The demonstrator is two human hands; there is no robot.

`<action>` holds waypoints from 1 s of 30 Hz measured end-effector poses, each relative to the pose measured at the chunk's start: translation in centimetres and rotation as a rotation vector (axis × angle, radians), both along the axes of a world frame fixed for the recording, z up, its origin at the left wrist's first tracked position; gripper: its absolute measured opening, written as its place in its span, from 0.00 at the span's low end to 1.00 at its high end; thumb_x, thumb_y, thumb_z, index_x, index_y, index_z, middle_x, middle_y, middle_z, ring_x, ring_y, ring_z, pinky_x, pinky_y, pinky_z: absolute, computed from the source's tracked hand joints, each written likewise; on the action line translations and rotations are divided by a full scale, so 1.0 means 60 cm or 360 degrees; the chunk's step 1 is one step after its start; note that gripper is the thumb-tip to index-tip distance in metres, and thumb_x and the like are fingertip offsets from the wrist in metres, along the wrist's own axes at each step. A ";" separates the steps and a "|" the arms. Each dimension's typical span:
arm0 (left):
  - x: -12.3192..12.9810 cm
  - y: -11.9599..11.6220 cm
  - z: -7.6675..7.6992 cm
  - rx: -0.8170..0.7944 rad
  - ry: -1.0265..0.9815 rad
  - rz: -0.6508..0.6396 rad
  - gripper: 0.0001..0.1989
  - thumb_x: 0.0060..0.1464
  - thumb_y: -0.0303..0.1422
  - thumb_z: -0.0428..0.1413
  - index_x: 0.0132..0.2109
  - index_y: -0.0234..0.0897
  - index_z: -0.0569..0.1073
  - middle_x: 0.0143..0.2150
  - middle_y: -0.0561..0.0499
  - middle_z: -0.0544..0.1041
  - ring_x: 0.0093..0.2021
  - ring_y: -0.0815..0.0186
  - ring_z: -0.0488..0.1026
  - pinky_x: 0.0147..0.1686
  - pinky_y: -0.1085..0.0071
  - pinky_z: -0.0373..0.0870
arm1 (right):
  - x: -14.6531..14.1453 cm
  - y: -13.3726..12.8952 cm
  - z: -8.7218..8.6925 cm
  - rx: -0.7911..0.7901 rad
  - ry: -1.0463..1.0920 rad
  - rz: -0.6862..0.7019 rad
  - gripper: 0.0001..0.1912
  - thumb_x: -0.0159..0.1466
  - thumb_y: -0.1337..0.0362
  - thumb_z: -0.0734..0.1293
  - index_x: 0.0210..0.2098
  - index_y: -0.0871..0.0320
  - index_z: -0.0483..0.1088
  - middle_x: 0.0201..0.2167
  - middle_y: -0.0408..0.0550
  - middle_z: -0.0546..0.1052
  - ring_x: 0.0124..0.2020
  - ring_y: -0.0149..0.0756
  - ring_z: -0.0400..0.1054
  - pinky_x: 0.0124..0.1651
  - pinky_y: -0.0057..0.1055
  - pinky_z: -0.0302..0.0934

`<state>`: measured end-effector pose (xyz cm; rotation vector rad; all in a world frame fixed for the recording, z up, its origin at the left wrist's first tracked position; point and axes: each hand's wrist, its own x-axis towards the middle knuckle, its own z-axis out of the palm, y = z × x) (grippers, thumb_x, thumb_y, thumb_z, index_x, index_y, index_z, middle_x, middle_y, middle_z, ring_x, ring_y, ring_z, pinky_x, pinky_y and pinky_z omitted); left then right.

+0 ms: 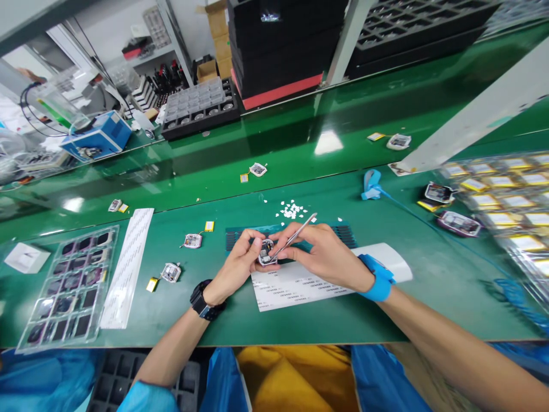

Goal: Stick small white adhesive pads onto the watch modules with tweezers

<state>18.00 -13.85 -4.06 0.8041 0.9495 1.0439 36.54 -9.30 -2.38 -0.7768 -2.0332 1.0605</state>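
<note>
While right grip (315,246) holds metal tool (299,232), case (265,252) sits in left grip (237,262).

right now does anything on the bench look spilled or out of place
The small white pieces lie scattered loose on the green bench beyond the right hand, a few apart from the main cluster; they look spilled, but may be deliberate.

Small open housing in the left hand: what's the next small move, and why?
Probably ease the tip of the slim metal tool slightly further inward: the left hand grips the open housing, and the right hand slants the tool toward its exposed interior. Whether the tip touches anything is too small to tell.
</note>
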 end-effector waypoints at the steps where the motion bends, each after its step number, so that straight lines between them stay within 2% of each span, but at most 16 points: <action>1: 0.000 0.000 0.000 0.0001 -0.0002 -0.0002 0.27 0.45 0.52 0.67 0.40 0.38 0.67 0.38 0.55 0.71 0.37 0.70 0.73 0.40 0.64 0.82 | 0.000 0.000 0.000 -0.0004 -0.0003 0.0000 0.07 0.65 0.60 0.68 0.31 0.51 0.77 0.33 0.43 0.81 0.42 0.43 0.77 0.48 0.38 0.68; 6: 0.001 -0.001 0.001 -0.0006 -0.0020 0.0011 0.27 0.45 0.52 0.67 0.40 0.39 0.67 0.38 0.55 0.71 0.37 0.70 0.73 0.39 0.65 0.81 | -0.003 -0.001 0.000 0.0030 0.0016 -0.0001 0.08 0.65 0.59 0.68 0.30 0.51 0.77 0.33 0.43 0.81 0.42 0.43 0.77 0.48 0.38 0.68; 8: 0.001 -0.002 0.004 -0.0022 -0.0047 -0.0015 0.25 0.47 0.49 0.67 0.40 0.39 0.66 0.37 0.54 0.72 0.37 0.69 0.74 0.40 0.64 0.80 | -0.003 -0.002 0.000 0.0025 0.0025 -0.0006 0.08 0.65 0.59 0.68 0.30 0.51 0.77 0.33 0.42 0.81 0.42 0.43 0.77 0.47 0.38 0.69; 12: -0.001 -0.005 0.008 0.0008 -0.0117 -0.0089 0.23 0.43 0.28 0.70 0.42 0.39 0.66 0.40 0.54 0.74 0.39 0.69 0.74 0.44 0.66 0.77 | 0.000 -0.001 0.004 -0.0065 0.0016 -0.0013 0.09 0.64 0.57 0.69 0.31 0.52 0.76 0.33 0.44 0.81 0.41 0.44 0.77 0.48 0.40 0.70; 15: -0.002 -0.006 0.008 0.0069 -0.0129 -0.0107 0.24 0.41 0.20 0.66 0.43 0.40 0.65 0.41 0.54 0.75 0.39 0.70 0.74 0.44 0.68 0.76 | 0.003 0.001 0.008 -0.0221 0.0147 0.0009 0.10 0.62 0.54 0.71 0.32 0.53 0.75 0.32 0.46 0.80 0.40 0.43 0.77 0.46 0.40 0.72; 18: -0.003 -0.006 0.009 0.0071 -0.0110 -0.0117 0.23 0.42 0.20 0.64 0.43 0.40 0.65 0.40 0.54 0.76 0.39 0.69 0.75 0.43 0.69 0.76 | 0.006 0.003 0.010 -0.0313 0.0277 0.0048 0.11 0.61 0.54 0.72 0.32 0.54 0.74 0.31 0.45 0.80 0.39 0.42 0.78 0.46 0.39 0.73; 21: -0.003 -0.006 0.009 0.0074 -0.0082 -0.0083 0.24 0.41 0.20 0.65 0.43 0.40 0.65 0.42 0.54 0.76 0.39 0.69 0.75 0.43 0.69 0.76 | 0.007 0.004 0.009 -0.0258 0.0247 0.0088 0.10 0.63 0.55 0.71 0.32 0.54 0.74 0.33 0.46 0.80 0.41 0.43 0.78 0.47 0.39 0.72; 24: -0.003 -0.007 0.008 0.0075 -0.0060 -0.0047 0.24 0.43 0.23 0.67 0.43 0.40 0.65 0.42 0.54 0.75 0.39 0.69 0.75 0.42 0.69 0.76 | 0.008 0.004 0.011 -0.0262 0.0250 0.0117 0.12 0.62 0.52 0.72 0.32 0.55 0.74 0.33 0.47 0.80 0.43 0.44 0.77 0.48 0.40 0.72; 26: -0.003 -0.009 0.006 0.0071 -0.0047 -0.0066 0.23 0.45 0.27 0.69 0.43 0.40 0.64 0.41 0.54 0.76 0.39 0.68 0.77 0.41 0.69 0.77 | 0.007 0.003 0.012 -0.0328 0.0297 0.0122 0.15 0.61 0.50 0.72 0.32 0.55 0.73 0.33 0.47 0.81 0.41 0.44 0.78 0.47 0.41 0.73; 30: -0.007 -0.007 0.005 0.0123 -0.0078 -0.0129 0.23 0.47 0.33 0.70 0.44 0.41 0.65 0.47 0.49 0.78 0.46 0.61 0.80 0.46 0.65 0.77 | 0.008 0.011 0.011 -0.0446 0.0406 -0.0005 0.19 0.59 0.46 0.73 0.34 0.55 0.69 0.33 0.48 0.81 0.37 0.43 0.78 0.41 0.40 0.74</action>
